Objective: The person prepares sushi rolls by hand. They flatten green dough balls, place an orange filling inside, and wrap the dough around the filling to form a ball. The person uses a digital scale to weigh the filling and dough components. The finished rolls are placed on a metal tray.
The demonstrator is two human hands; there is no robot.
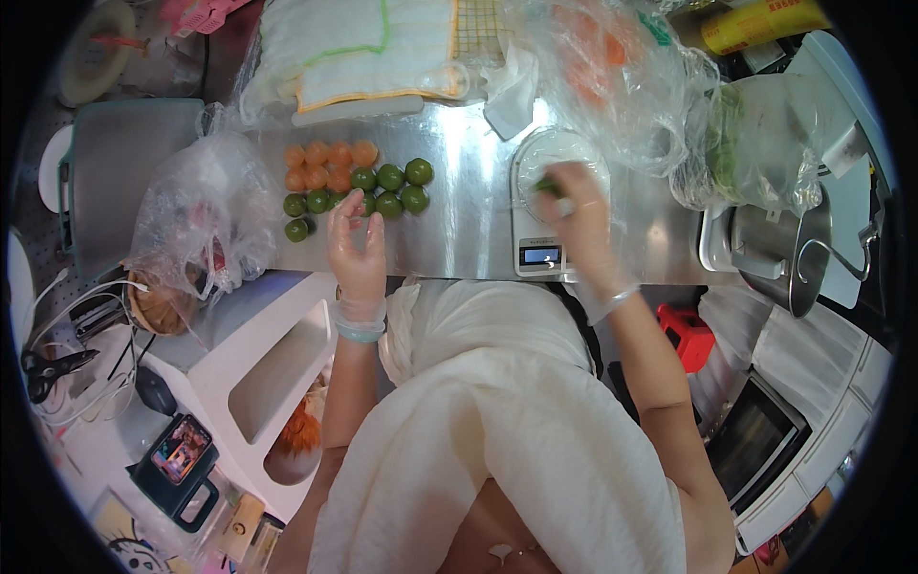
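Observation:
My left hand (356,251), in a clear glove, hovers at the front of rows of green balls (390,176), its fingers apart and nothing seen between them. Some green balls are partly hidden behind its fingertips. Orange balls (340,153) sit behind and to the left, against the green ones. On the right, a white kitchen scale (523,247) with a lit display stands on the steel worktop (466,244), its round pan (549,147) covered with clear film. My right hand (579,208), gloved and blurred, is over that pan, gripping a green lump (549,185), probably dough.
Cloths with coloured edging (344,43) lie at the back. Clear plastic bags (609,79) fill the back right, and another bag (208,194) bulges at the left. A steel pot (774,251) stands far right. Below left, a phone (182,448) rests on a dark case.

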